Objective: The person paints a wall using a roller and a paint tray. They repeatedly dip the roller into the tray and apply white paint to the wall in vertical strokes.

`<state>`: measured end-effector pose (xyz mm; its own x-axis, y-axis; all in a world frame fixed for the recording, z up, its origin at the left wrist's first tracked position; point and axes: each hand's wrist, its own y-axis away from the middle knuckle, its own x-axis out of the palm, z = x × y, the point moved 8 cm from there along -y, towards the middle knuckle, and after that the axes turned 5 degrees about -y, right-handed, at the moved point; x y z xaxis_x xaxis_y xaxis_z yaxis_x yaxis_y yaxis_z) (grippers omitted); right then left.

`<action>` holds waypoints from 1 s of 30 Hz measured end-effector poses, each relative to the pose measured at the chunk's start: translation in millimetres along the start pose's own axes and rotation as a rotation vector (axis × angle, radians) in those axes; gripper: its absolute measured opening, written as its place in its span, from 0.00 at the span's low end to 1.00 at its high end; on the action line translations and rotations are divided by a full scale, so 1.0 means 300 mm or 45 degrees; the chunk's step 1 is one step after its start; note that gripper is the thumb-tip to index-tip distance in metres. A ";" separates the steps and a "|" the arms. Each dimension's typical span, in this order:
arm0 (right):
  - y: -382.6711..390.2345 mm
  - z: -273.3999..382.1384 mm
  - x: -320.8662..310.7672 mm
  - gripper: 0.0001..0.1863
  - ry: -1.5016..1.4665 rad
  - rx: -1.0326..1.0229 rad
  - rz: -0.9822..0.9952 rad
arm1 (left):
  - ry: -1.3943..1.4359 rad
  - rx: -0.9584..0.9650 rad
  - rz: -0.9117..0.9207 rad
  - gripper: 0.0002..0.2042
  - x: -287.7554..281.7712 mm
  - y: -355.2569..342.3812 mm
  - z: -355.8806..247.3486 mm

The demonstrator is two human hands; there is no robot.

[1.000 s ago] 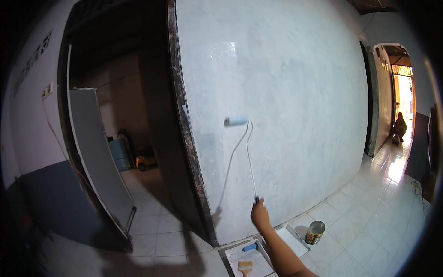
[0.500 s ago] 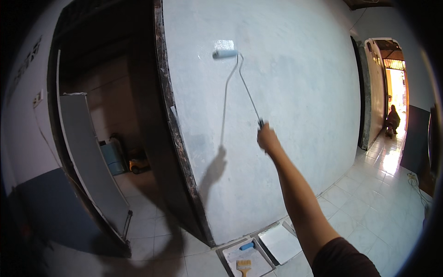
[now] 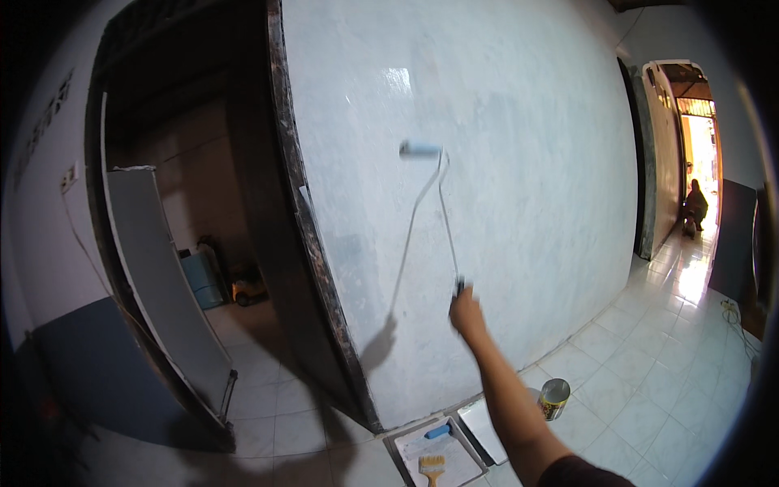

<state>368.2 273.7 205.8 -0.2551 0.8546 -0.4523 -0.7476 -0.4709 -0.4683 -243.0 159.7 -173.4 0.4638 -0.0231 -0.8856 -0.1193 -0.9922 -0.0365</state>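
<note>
Gripped in my right hand [image 3: 467, 312] is the dark handle of a paint roller with a long wire frame. Its pale blue roller head [image 3: 422, 149] is at the pale whitewashed wall [image 3: 527, 162], slightly blurred, below a glossy patch. My left hand is out of view. Beneath my arm, a grey-rimmed tray [image 3: 398, 454] holds a small blue roller [image 3: 438, 432] and a yellow-bristled brush [image 3: 432, 464]. A white tray [image 3: 473, 426] beside it is partly hidden by my forearm, and a metal can [image 3: 554, 394] stands on the tiles to the right.
A dark doorway with a grey panel [image 3: 162, 276] is on the left, a yellow wheeled object [image 3: 247, 292] inside. A lit corridor leads right, where a person [image 3: 695, 207] is low in the far opening. Loose cable [image 3: 732, 321] lies at the right on the floor [image 3: 617, 373].
The roller in my right hand moved up the wall to the glossy patch by half a second ago, then came down and slightly right. The can, hidden by my arm then, shows again.
</note>
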 end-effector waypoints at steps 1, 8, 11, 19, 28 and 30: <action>-0.122 0.115 -0.071 0.27 -0.031 0.011 -0.016 | -0.034 -0.008 -0.014 0.31 0.006 0.007 0.030; -0.741 0.730 -0.714 0.16 -0.028 -0.064 -0.076 | -0.178 0.091 -0.030 0.25 -0.029 -0.036 -0.065; -0.789 0.783 -0.690 0.17 -0.079 -0.054 -0.038 | -0.048 0.018 -0.066 0.26 0.018 -0.038 0.036; -0.311 -0.263 -0.262 0.19 0.179 -0.329 -0.199 | 0.350 -0.028 0.099 0.23 0.177 -0.071 0.121; -0.195 -0.207 -0.227 0.20 0.089 -0.169 -0.122 | 0.016 0.142 0.048 0.20 0.033 -0.039 0.031; -0.463 -0.008 -0.341 0.21 0.062 -0.255 -0.221 | 0.004 0.149 0.041 0.20 0.017 -0.043 0.010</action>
<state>499.5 251.2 315.3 -0.1001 0.9172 -0.3856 -0.6399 -0.3561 -0.6810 -241.6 172.8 -178.8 0.4609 -0.0556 -0.8857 -0.2358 -0.9698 -0.0619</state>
